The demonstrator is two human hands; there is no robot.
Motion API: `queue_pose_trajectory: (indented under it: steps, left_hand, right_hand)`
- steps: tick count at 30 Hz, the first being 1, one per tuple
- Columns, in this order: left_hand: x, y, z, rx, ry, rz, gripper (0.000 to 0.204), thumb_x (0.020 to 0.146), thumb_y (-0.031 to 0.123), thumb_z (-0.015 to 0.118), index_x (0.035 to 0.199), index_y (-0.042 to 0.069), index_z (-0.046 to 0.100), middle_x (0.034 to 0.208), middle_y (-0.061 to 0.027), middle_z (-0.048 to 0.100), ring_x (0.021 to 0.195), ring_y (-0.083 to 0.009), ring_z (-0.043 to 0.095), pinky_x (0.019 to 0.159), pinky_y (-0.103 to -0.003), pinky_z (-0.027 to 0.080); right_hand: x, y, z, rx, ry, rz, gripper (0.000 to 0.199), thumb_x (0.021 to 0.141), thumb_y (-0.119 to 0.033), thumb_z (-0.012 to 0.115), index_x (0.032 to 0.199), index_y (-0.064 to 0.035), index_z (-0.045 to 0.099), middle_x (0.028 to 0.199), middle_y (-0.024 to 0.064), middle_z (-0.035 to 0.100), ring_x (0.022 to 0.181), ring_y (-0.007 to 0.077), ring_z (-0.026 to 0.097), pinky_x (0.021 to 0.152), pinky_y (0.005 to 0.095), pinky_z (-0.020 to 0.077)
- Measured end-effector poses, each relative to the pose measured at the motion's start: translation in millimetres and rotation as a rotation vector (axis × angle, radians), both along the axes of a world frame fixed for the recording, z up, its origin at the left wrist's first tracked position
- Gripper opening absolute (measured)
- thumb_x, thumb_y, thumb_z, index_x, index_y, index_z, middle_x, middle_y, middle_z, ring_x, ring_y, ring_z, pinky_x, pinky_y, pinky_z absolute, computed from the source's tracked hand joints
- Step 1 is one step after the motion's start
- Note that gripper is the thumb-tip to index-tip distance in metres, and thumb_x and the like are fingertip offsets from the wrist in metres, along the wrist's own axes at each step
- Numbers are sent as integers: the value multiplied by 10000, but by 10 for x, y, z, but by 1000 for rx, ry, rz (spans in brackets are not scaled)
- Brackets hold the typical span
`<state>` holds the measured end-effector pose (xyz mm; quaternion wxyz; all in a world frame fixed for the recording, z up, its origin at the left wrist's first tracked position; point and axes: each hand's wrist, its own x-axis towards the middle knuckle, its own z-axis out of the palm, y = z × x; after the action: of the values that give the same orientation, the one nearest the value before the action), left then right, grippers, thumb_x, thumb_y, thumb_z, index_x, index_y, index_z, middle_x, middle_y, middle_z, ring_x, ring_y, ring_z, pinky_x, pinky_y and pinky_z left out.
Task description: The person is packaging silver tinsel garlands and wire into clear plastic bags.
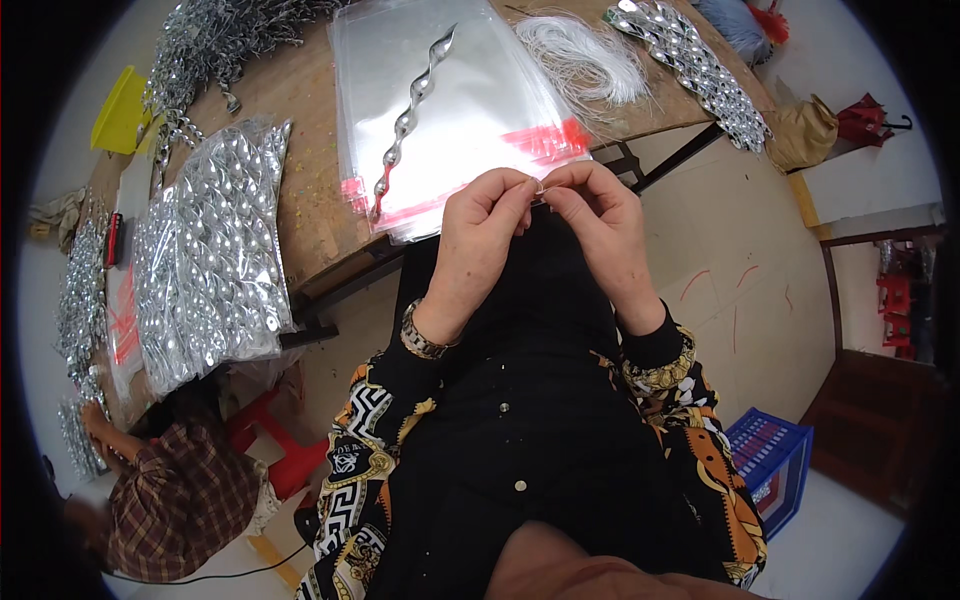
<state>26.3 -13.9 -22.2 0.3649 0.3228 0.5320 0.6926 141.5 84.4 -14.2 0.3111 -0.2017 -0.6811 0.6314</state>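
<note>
- Slipping: a fine pale strand (540,190), held just off the near right corner of the stack of clear plastic bags (375,60), offers little to grip; if either pinch loosened, it could fall between the lap and the stack.
- Tangling: the loose hank of white thread (590,60), beside the stack's far right part, has stray ends; pulling one strand carelessly could knot the rest.
- Sliding: the single silver twisted strip (405,122) lies on top of the stack, its lower end near the front edge; a sleeve or wrist brushing the slick film could carry strip and bags off the table (310,150).
- Left hand (478,235): nearly closed, thumb and forefinger tips pinching the strand, the other fingers curled; the wrist is before the stack's front edge.
- Right hand (605,228): likewise drawn to a fingertip pinch, thumb and forefinger meeting the strand just beside the left fingertips. Whether the strand is looped or knotted is too small to tell.
- Surroundings: a filled bag of silver twisted strips (215,250) lies left of the stack; a bundle of silver twisted strips (700,75) lies to its right, past the hank.
</note>
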Motion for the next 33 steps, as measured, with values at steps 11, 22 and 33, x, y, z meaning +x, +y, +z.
queue_pose_trajectory:
  steps: [11, 22, 33]
  left_hand:
    - [6, -14, -11, -13, 4, -9, 142, 929, 128, 558, 936, 9, 634, 732, 20, 568, 673, -45, 497, 628, -184, 402]
    - [2, -6, -1, 4, -105, -5, 117, 907, 92, 580, 959, 4, 638, 778, -6, 606, 715, -62, 541, 644, -189, 419]
    - [5, 4, -15, 41, -106, -3, 110, 895, 78, 592, 957, -6, 627, 790, -11, 600, 709, -64, 539, 651, -190, 434]
  right_hand:
    - [1, 41, -47, 88, -23, -38, 65, 890, -43, 589, 909, 12, 617, 843, -2, 611, 749, 57, 532, 687, 193, 433]
    - [0, 26, -67, 33, 8, -39, 73, 888, -34, 593, 935, 14, 623, 851, 1, 617, 756, 56, 532, 693, 188, 435]
    - [5, 12, -71, 76, -2, -62, 69, 887, -28, 599, 936, 13, 625, 844, -6, 617, 752, 47, 529, 683, 184, 430]
